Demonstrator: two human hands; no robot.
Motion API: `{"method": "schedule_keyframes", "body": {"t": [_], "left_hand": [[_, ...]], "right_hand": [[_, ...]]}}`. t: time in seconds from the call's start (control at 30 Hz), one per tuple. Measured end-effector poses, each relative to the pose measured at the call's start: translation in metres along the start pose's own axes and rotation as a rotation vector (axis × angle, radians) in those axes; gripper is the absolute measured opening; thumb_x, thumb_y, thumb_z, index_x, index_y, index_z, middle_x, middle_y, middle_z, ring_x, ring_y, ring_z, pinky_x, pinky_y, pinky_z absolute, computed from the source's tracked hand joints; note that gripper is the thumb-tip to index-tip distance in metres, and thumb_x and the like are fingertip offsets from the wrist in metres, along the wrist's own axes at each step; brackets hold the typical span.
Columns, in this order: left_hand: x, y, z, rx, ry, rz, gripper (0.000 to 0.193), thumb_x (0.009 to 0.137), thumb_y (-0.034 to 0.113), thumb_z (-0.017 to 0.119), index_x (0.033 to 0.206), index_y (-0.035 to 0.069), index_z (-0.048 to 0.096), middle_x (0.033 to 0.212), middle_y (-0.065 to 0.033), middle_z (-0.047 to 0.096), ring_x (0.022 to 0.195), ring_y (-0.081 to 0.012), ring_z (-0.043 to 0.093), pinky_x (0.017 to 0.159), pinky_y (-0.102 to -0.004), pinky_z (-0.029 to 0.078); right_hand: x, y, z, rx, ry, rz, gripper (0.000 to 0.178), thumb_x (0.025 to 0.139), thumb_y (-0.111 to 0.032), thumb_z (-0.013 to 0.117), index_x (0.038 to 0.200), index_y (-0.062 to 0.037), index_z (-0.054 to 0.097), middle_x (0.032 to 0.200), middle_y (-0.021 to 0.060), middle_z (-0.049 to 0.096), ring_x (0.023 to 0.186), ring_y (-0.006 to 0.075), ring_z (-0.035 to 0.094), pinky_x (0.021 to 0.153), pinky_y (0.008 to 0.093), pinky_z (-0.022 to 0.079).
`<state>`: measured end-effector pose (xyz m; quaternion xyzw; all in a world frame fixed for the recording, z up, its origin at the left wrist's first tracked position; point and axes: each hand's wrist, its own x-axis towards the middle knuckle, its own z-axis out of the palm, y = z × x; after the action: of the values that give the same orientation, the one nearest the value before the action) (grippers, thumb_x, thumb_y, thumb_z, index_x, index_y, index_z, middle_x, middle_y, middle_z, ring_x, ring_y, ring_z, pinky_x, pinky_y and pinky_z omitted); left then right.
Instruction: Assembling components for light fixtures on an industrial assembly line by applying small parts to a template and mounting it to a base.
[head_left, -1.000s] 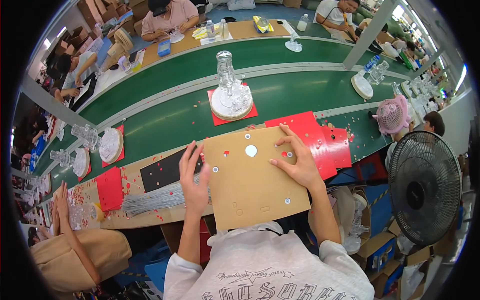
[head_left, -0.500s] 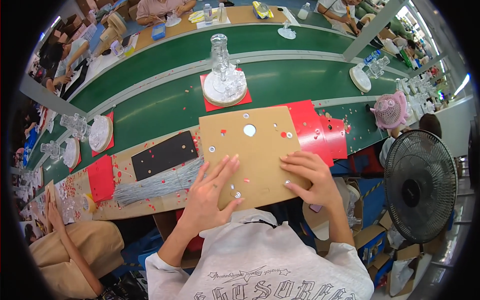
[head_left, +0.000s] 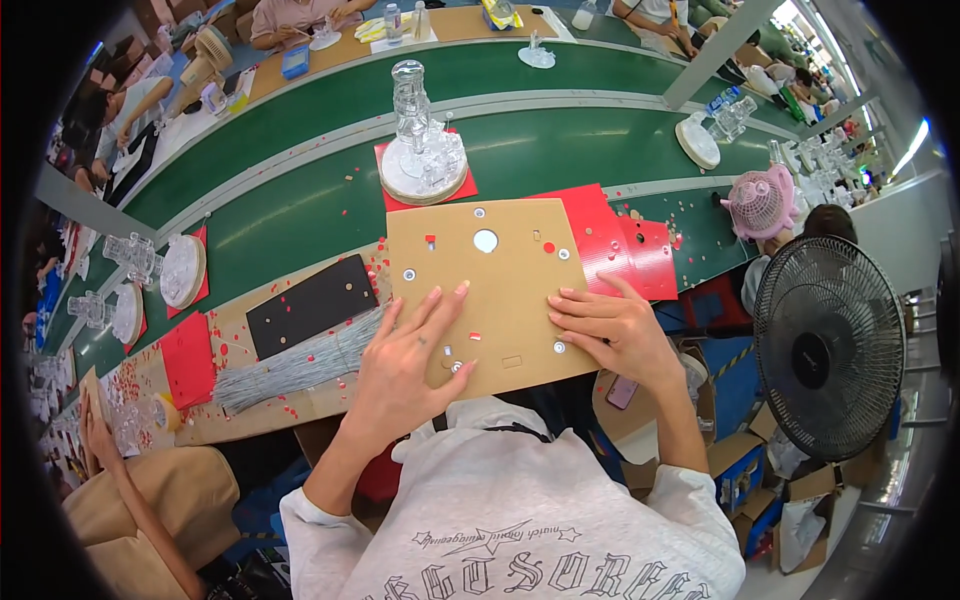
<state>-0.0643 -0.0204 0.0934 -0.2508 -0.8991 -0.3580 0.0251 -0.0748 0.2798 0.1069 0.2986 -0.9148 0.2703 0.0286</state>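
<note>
A tan cardboard sheet (head_left: 500, 290) lies in front of me. It has a large round hole near the far edge, several small metal-ringed holes, and small cut-outs, some showing red. My left hand (head_left: 405, 365) rests on its left near corner, fingers spread and thumb by a ringed hole. At the right near edge, my right hand (head_left: 622, 330) lies flat with fingers stretched across the sheet. A red corrugated sheet (head_left: 605, 240) with holes sticks out from under the cardboard on the right.
Left of the cardboard are a black punched sheet (head_left: 312, 305), a bundle of grey wires (head_left: 290, 375) and red sheets (head_left: 187, 360). A clear plastic assembly on a round white base (head_left: 425, 170) stands on the green belt (head_left: 300, 185). Fans (head_left: 832, 350) are at right; co-workers sit around.
The whole view has shifted slightly, so most things sit a little further left and up. Both hands stay on the cardboard; my right thumb has drawn closer to its fingers.
</note>
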Motion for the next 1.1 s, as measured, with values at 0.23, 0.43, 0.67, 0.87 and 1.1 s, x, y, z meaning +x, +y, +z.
{"method": "schedule_keyframes", "body": {"t": [0.23, 0.43, 0.67, 0.87, 1.1], "left_hand": [[0.007, -0.011, -0.005, -0.013, 0.013, -0.041, 0.059, 0.081, 0.013, 0.073, 0.138, 0.008, 0.060, 0.135, -0.0093, 0.065, 0.137, -0.0300, 0.052, 0.117, -0.0533, 0.034], [0.002, -0.023, -0.004, 0.006, 0.034, 0.032, 0.044, 0.085, 0.010, 0.070, 0.129, 0.011, 0.068, 0.135, -0.0103, 0.065, 0.136, -0.0297, 0.053, 0.117, -0.0541, 0.035], [0.009, -0.035, 0.005, 0.062, 0.108, -0.012, 0.035, 0.088, 0.014, 0.069, 0.122, 0.013, 0.072, 0.133, -0.0087, 0.067, 0.137, -0.0282, 0.053, 0.117, -0.0541, 0.034], [0.008, -0.035, 0.004, 0.024, 0.136, 0.004, 0.032, 0.089, 0.017, 0.069, 0.120, 0.010, 0.072, 0.131, -0.0096, 0.068, 0.136, -0.0278, 0.053, 0.118, -0.0541, 0.033], [-0.002, -0.036, 0.003, -0.057, 0.142, -0.027, 0.036, 0.088, 0.015, 0.071, 0.123, 0.009, 0.072, 0.133, -0.0083, 0.067, 0.137, -0.0275, 0.053, 0.119, -0.0541, 0.031]], "right_hand": [[0.000, 0.020, 0.013, -0.137, 0.185, -0.115, 0.027, 0.079, 0.007, 0.066, 0.104, -0.0002, 0.073, 0.108, 0.0128, 0.075, 0.100, 0.0275, 0.073, 0.082, 0.0372, 0.059], [-0.047, 0.051, 0.046, 0.023, 0.922, 0.457, 0.020, 0.098, 0.004, 0.044, 0.105, 0.0007, 0.063, 0.095, 0.0118, 0.069, 0.076, 0.0184, 0.067, 0.070, 0.0305, 0.053], [-0.043, -0.020, 0.239, 0.542, -0.172, 0.435, 0.022, 0.098, -0.019, 0.058, 0.108, -0.0017, 0.067, 0.087, 0.0173, 0.072, 0.081, 0.0336, 0.071, 0.072, 0.0425, 0.056], [0.026, -0.023, 0.352, 0.254, -0.070, 0.118, 0.017, 0.092, -0.013, 0.065, 0.101, 0.0012, 0.068, 0.097, 0.0213, 0.071, 0.089, 0.0387, 0.070, 0.079, 0.0445, 0.056], [0.017, -0.046, 0.353, 0.360, -0.074, 0.123, 0.016, 0.092, -0.012, 0.066, 0.101, 0.0016, 0.068, 0.097, 0.0207, 0.071, 0.088, 0.0373, 0.070, 0.078, 0.0435, 0.056]]}}
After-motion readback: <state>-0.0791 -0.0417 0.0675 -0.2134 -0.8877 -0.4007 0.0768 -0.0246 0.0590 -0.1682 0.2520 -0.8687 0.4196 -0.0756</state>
